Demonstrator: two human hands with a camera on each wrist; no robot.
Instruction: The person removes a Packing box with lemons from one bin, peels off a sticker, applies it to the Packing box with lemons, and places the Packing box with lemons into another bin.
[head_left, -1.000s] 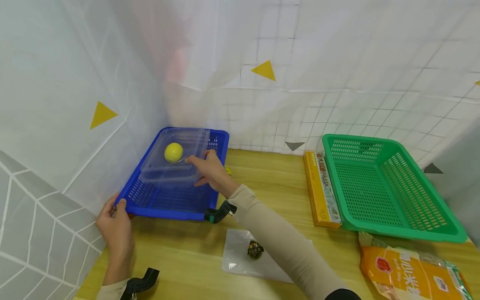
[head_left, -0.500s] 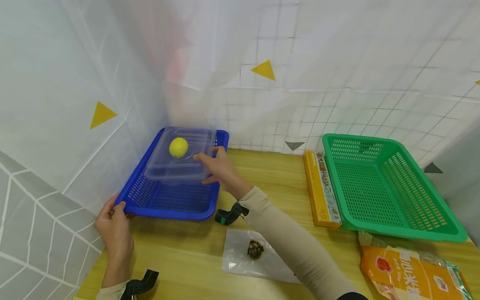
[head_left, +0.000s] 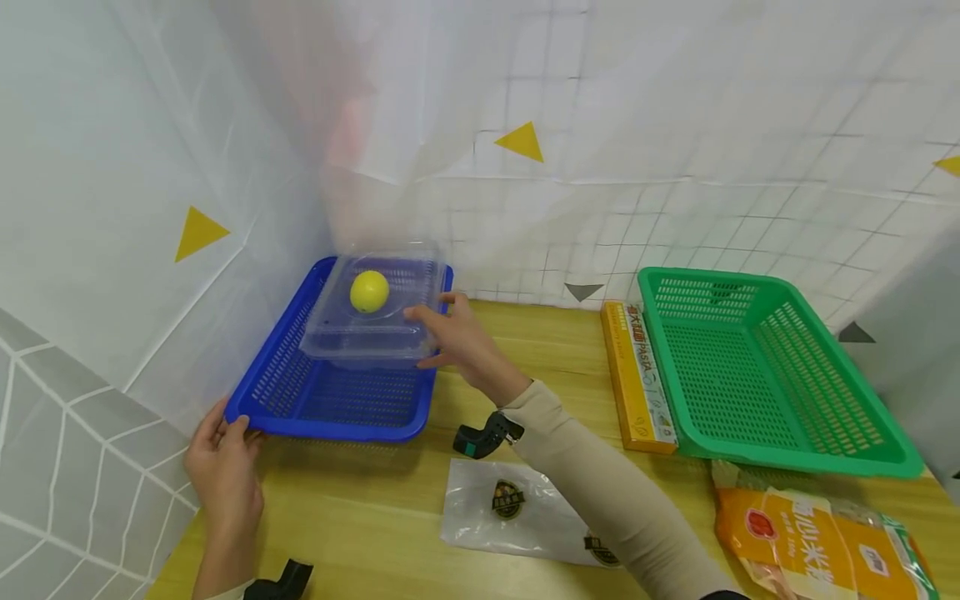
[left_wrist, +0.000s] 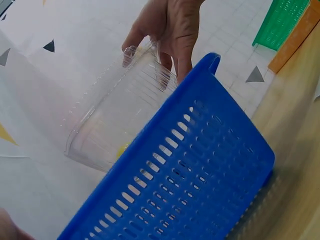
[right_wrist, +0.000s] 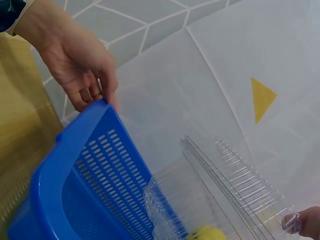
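White sheets with yellow triangles hang behind my wooden table. From my head I see both baskets, but my wrist cameras show only the blue one close up. My left wrist camera shows my right hand's fingers curled on the edge of the clear box. My right wrist camera shows my left hand's fingers hooked over the blue rim.

I hold a clear plastic box with my right hand. My fingers and thumb pinch its near right edge. A yellow lemon sits inside the box. The box is over the far end of the blue basket, and it looks lifted a bit, with my hand at its side, not under it. My left hand grips the near left corner of the blue basket. I see nothing else in the blue basket.

The green basket is well apart on the right. A yellow pasta box lies just beside it. An orange bag and a clear flat bag lie near me.
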